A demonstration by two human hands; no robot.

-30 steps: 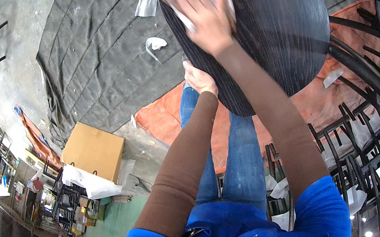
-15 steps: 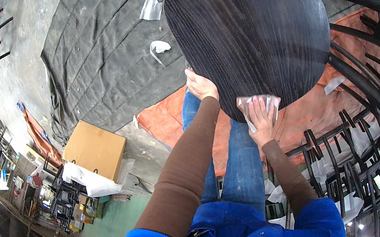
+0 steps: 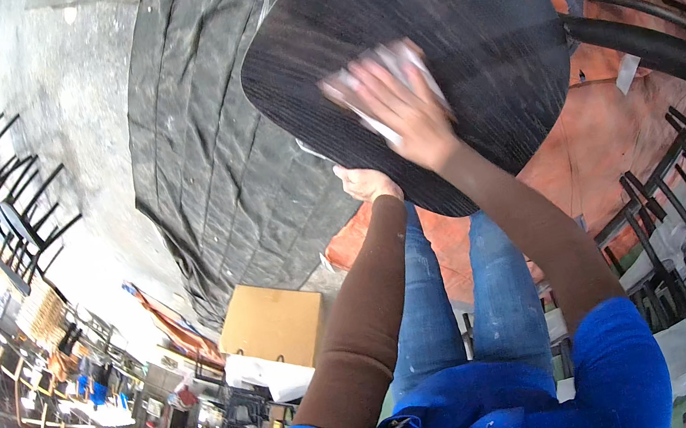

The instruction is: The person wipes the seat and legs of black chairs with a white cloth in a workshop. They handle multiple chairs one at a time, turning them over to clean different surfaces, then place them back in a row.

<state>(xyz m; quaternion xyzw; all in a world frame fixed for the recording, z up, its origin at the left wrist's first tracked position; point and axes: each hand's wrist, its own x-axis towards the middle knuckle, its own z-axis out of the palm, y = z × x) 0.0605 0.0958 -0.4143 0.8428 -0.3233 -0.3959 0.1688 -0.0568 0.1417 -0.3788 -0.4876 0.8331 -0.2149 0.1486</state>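
Note:
In front of me is a black wood-grained board (image 3: pixel 459 40), rounded like a chair seat. Its near edge is over my thighs. My left hand (image 3: pixel 368 183) grips the near-left rim, with the fingers partly hidden beneath it. On the upper face my right hand (image 3: pixel 412 112) presses a thin white-and-pinkish sheet (image 3: pixel 425 73), fingers lying over it. Motion blurs this hand and the sheet, so the sheet's material is hard to make out.
A dark crumpled cloth (image 3: pixel 211 127) covers the floor at left, and an orange sheet (image 3: pixel 611 133) lies under the board. Black chair frames (image 3: pixel 640 37) crowd the right side; more chair frames (image 3: pixel 6 207) stand far left. A cardboard box (image 3: pixel 270 321) sits at lower left.
My right hand has slid the sheet up and leftward from the near edge to the board's middle. My left hand keeps hold of the rim. The whole view has shifted.

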